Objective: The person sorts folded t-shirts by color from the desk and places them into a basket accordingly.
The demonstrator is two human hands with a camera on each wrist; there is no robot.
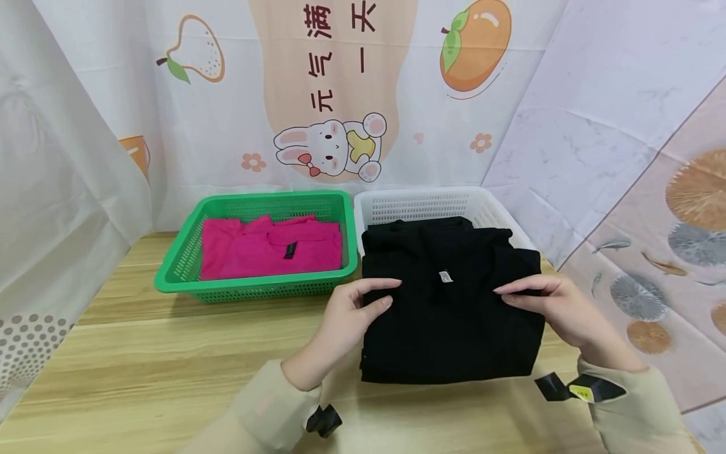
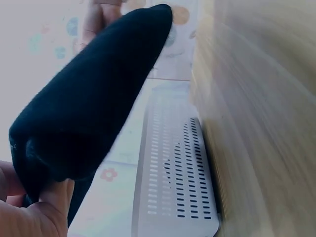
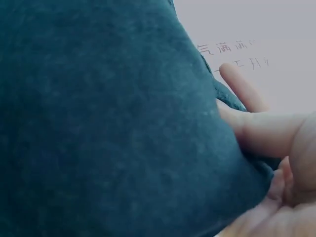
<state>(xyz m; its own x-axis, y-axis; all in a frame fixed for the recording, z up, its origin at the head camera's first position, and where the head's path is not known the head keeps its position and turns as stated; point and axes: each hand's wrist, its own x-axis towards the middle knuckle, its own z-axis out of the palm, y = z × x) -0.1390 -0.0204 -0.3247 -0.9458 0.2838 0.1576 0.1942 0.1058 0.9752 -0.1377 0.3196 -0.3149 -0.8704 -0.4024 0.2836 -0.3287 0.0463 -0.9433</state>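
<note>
A folded black shirt with a small white neck label hangs above the table, in front of the white basket. My left hand grips its left edge, thumb and index finger on the upper face, the other fingers underneath. On the opposite edge my right hand holds it the same way; in the right wrist view the thumb lies over the dark cloth. More black clothing lies in the white basket, partly hidden by the shirt. The left wrist view shows the folded bundle lifted clear of the tabletop.
A green basket at the left holds folded pink clothing with a black label. Both baskets stand side by side on the wooden table, against a printed curtain at the back. Another patterned cloth hangs at the right.
</note>
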